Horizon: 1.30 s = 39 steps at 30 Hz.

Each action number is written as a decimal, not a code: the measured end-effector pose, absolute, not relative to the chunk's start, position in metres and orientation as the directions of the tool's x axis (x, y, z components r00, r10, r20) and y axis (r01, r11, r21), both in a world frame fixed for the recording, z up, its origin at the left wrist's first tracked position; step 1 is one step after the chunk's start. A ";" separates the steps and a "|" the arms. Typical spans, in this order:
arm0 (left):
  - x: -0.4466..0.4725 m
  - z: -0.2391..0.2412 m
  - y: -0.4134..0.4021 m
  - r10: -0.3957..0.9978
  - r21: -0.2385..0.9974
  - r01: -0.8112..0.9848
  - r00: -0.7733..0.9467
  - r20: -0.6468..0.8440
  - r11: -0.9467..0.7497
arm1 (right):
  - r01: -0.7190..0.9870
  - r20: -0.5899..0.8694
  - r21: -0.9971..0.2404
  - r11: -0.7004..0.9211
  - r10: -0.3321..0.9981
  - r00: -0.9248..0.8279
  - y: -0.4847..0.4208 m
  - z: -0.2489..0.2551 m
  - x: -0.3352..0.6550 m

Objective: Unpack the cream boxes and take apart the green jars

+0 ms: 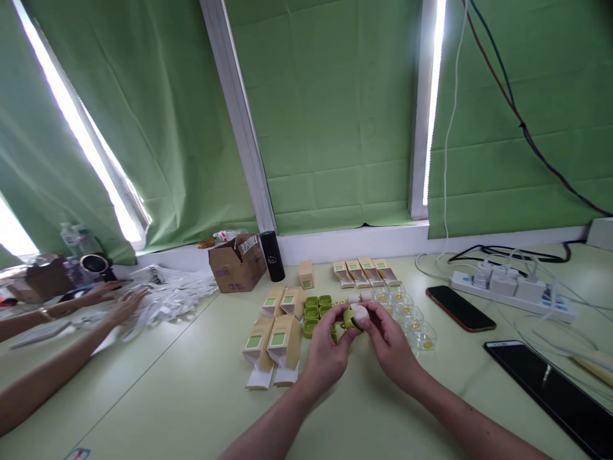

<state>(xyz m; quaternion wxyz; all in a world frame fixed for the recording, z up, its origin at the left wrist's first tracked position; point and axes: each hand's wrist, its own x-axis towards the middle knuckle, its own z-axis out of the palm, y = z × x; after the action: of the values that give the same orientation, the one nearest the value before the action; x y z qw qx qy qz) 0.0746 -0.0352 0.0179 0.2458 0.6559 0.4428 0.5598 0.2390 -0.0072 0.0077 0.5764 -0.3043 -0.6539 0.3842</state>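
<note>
Close together over the table, my left hand point(330, 348) and my right hand point(387, 335) meet at a small green piece. The left fingers are closed round this green piece point(352, 320). My right fingers pinch a whitish-pink round piece point(360, 312) that sits against the green one; whether the two are joined I cannot tell. Left of my hands stand green square cups point(311, 313) in rows, partly covered by my left hand. To the right are clear plastic cases point(412, 313) with yellow spots inside. Tan cartons with green labels point(285, 340) stand at the left, their white flaps open.
More tan cartons point(366, 273) line the back. Behind them on the left are a cardboard box point(237, 263) and a black cylinder point(272, 257). A phone point(460, 307), a tablet point(546, 383) and a power strip point(512, 294) lie right. Another person's hands point(125, 306) touch white strips point(167, 294).
</note>
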 end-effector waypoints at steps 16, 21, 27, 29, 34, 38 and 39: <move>0.067 0.013 -0.027 0.857 0.873 -0.035 -0.211 0.470 -0.487 | -0.707 0.139 -0.703 -0.081 0.959 -0.248 0.004 0.017 0.244; 0.066 0.016 -0.029 0.852 0.874 -0.023 -0.237 0.467 -0.486 | -0.616 0.244 -0.783 0.081 0.952 -0.184 0.000 0.024 0.246; 0.067 0.016 -0.030 0.844 0.869 0.037 -0.224 0.488 -0.493 | -0.415 0.331 -0.878 0.240 0.930 -0.163 -0.005 0.030 0.248; 0.066 0.015 -0.030 0.839 0.866 0.049 -0.228 0.495 -0.498 | -0.376 0.348 -0.886 0.271 0.925 -0.152 -0.004 0.029 0.248; 0.066 0.015 -0.030 0.824 0.853 0.059 -0.230 0.518 -0.519 | -0.249 0.427 -0.883 0.397 0.901 -0.077 -0.001 0.025 0.249; 0.065 0.015 -0.030 0.818 0.850 0.082 -0.237 0.524 -0.520 | 0.056 0.558 -0.826 0.562 0.827 -0.074 -0.001 0.024 0.256; 0.065 0.015 -0.030 0.817 0.850 0.089 -0.240 0.524 -0.519 | 0.147 0.607 -0.775 0.615 0.789 -0.100 -0.001 0.024 0.257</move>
<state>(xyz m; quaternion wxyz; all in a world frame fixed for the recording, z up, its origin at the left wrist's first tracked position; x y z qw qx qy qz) 0.0647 -0.0296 0.0147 0.2705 0.5537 0.4090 0.6730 0.2572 -0.0014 0.0239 0.5782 -0.3402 -0.6878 0.2772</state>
